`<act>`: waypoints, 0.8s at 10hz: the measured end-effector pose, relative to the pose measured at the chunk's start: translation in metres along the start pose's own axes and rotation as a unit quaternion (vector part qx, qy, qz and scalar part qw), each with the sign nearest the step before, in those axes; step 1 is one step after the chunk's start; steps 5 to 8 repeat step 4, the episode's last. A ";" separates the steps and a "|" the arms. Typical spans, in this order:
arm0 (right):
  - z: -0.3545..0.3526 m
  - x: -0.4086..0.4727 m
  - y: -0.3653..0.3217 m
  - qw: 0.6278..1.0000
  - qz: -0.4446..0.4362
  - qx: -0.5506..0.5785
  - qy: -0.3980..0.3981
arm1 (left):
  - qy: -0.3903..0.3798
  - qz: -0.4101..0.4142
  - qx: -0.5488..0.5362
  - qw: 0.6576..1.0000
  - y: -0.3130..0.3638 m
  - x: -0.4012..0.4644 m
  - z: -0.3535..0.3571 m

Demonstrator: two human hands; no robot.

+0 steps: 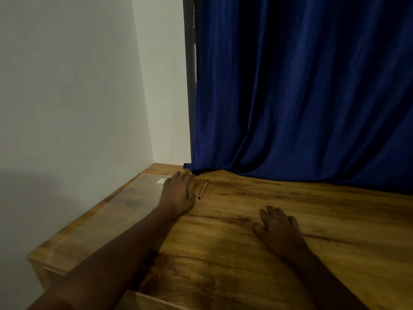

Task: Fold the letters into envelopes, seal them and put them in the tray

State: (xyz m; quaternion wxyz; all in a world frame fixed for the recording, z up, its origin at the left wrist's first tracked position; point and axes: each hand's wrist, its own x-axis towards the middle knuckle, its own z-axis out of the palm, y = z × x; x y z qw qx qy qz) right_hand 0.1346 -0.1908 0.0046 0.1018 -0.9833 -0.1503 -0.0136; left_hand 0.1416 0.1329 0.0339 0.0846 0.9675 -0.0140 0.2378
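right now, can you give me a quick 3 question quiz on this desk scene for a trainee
1. True or false: the left hand grips the pen.
2. What lies just right of the left hand? A) scissors B) pen C) cup
3. Fill in: the right hand rests flat on the wooden ____.

Key: 1 false, it lies flat beside the pen on a clear plastic sheet. 2 B. 3 table.

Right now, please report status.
Left hand flat on clear sheet. Right hand flat on table. Pen beside left hand. No envelopes, tray visible.
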 end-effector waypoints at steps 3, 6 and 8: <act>-0.004 -0.005 -0.002 1.000 0.003 0.013 0.001 | -0.175 0.069 0.216 0.958 0.033 0.005 0.012; -0.005 -0.006 -0.003 1.000 0.002 0.020 0.005 | -0.162 0.064 0.203 0.964 0.039 -0.002 0.009; -0.005 -0.006 -0.003 1.000 0.002 0.020 0.005 | -0.162 0.064 0.203 0.964 0.039 -0.002 0.009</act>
